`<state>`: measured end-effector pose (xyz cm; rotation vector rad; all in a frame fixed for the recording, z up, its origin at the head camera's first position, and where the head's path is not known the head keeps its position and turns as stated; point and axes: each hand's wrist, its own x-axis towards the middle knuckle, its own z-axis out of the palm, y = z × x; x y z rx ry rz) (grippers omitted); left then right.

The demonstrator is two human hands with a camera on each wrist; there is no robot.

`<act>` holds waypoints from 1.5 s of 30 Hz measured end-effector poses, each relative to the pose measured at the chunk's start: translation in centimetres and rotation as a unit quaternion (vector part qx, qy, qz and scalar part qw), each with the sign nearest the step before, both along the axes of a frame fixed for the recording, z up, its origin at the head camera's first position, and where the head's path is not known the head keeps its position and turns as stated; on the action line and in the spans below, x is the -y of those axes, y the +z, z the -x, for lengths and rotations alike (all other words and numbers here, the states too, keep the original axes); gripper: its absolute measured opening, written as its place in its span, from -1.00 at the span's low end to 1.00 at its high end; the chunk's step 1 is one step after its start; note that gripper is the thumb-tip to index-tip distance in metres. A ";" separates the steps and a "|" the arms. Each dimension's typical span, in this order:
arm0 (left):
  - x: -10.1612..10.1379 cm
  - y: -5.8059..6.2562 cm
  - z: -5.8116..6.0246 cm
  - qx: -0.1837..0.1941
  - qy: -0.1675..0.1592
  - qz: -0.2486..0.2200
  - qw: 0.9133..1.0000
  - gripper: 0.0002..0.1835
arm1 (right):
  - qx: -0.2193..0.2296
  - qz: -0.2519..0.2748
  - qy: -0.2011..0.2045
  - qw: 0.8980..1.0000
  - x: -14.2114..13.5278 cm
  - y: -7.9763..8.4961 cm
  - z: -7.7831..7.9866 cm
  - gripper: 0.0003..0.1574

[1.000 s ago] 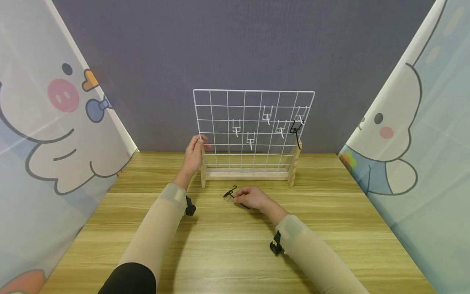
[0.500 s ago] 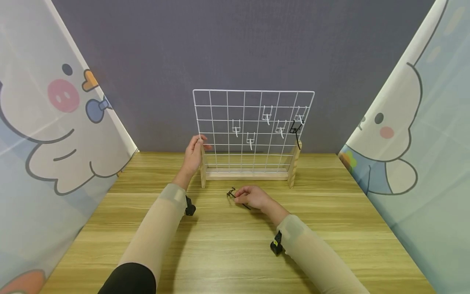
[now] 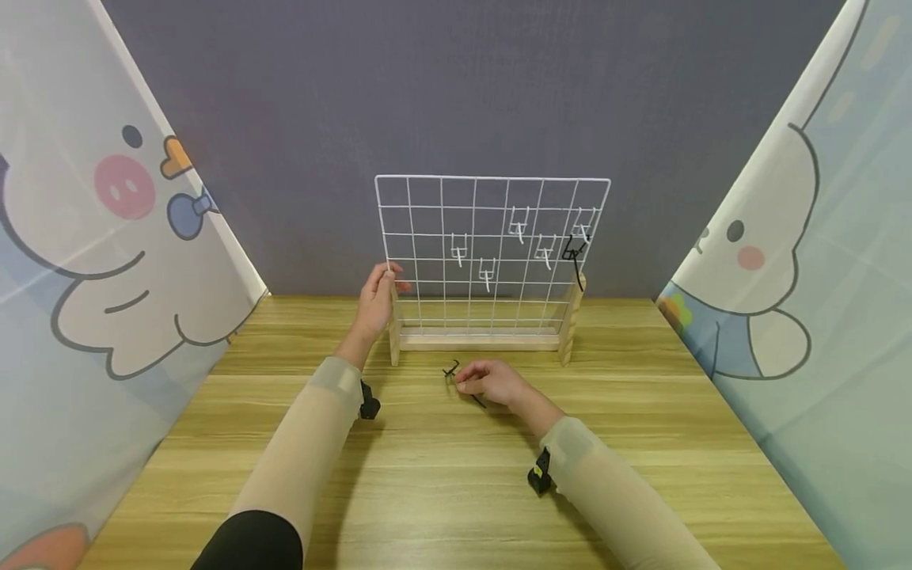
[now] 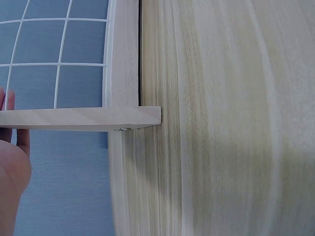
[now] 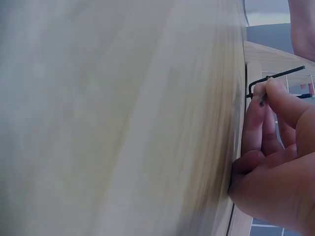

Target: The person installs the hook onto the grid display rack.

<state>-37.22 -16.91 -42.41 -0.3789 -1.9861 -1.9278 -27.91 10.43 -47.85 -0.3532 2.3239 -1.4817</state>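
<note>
A white wire grid (image 3: 492, 177) stands upright in a wooden base (image 3: 477, 343). My left hand (image 3: 374, 305) holds its left wooden post, fingers behind and thumb in front; the left wrist view shows this post (image 4: 78, 118) across the hand (image 4: 12, 167). Just in front of the base, my right hand (image 3: 495, 384) pinches a black wire hook (image 3: 451, 371) between thumb and fingertips, low over the table. In the right wrist view, the hook's prongs (image 5: 290, 72) stick out past the fingertips, and the hand hides part of it.
Several white hooks (image 3: 518, 228) hang on the grid, mostly right of its middle. Another black hook (image 3: 573, 251) hangs near the right edge, above the right post (image 3: 570, 321). The wooden table (image 3: 427, 491) reaches to a grey back panel (image 3: 484, 87), with printed cloths at both sides.
The black hook has turned within my right fingers, its pronged end shifting a little to the right, towards the fingertips. The right hand has barely moved. My left hand stays on the post.
</note>
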 end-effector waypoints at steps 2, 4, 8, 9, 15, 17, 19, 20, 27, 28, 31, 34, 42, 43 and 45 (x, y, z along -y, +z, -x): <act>0.0 -0.1 0.0 0.001 -0.004 0.003 1.000 -0.61 | 0.011 0.009 -0.008 1.000 -0.2 0.1 0.0 -0.73; 0.0 -0.1 0.0 0.002 -0.007 0.003 1.000 -0.59 | 0.019 0.019 -0.015 1.000 -0.5 0.2 0.1 -0.70; 0.0 0.0 -0.1 0.002 -0.004 0.000 1.000 -0.59 | 0.018 0.033 -0.022 0.999 -0.8 0.3 0.1 -0.68; 0.0 0.0 -0.1 0.004 -0.002 0.001 1.000 -0.60 | 0.015 0.034 -0.021 0.999 -0.9 0.3 0.1 -0.67; 0.0 0.2 0.0 0.006 -0.006 -0.003 1.000 -0.70 | -0.006 0.035 -0.015 0.999 -0.7 1.3 -0.6 -0.64; 0.0 0.1 0.0 0.004 -0.007 -0.005 1.000 -0.71 | -0.013 0.042 -0.013 0.999 -0.5 1.9 -0.8 -0.62; 0.0 0.1 0.0 0.005 -0.007 -0.005 1.000 -0.71 | -0.018 0.052 -0.011 0.998 -0.2 2.6 -1.1 -0.61; 0.0 0.1 0.0 0.006 -0.007 -0.004 1.000 -0.71 | -0.024 0.057 -0.008 0.998 -0.1 3.0 -1.1 -0.61; 0.0 0.0 -0.1 0.007 0.000 -0.001 1.000 -0.68 | -0.075 0.102 -0.011 0.992 1.5 6.8 -1.9 -0.63; 0.0 0.0 -0.1 0.007 0.002 0.000 1.000 -0.68 | -0.081 0.104 -0.014 0.991 1.8 7.4 -2.1 -0.65; 0.1 0.0 -0.1 0.008 0.004 0.003 1.000 -0.67 | -0.098 0.107 -0.024 0.989 2.6 9.1 -2.3 -0.67; 0.1 0.0 -0.1 0.009 0.007 0.009 1.000 -0.61 | -0.116 0.126 -0.028 0.985 3.1 10.5 -2.1 -0.64; 0.1 -0.1 -0.1 -0.004 0.009 0.003 1.000 -0.66 | -0.160 0.163 -0.037 0.973 4.0 14.2 -1.1 -0.67; 0.1 -0.2 -0.1 -0.008 0.008 -0.001 1.000 -0.68 | -0.163 0.162 -0.042 0.972 4.1 14.6 -0.9 -0.67; 0.1 -0.2 -0.1 -0.013 0.006 -0.008 1.000 -0.70 | -0.169 0.161 -0.050 0.971 4.2 15.6 -0.7 -0.66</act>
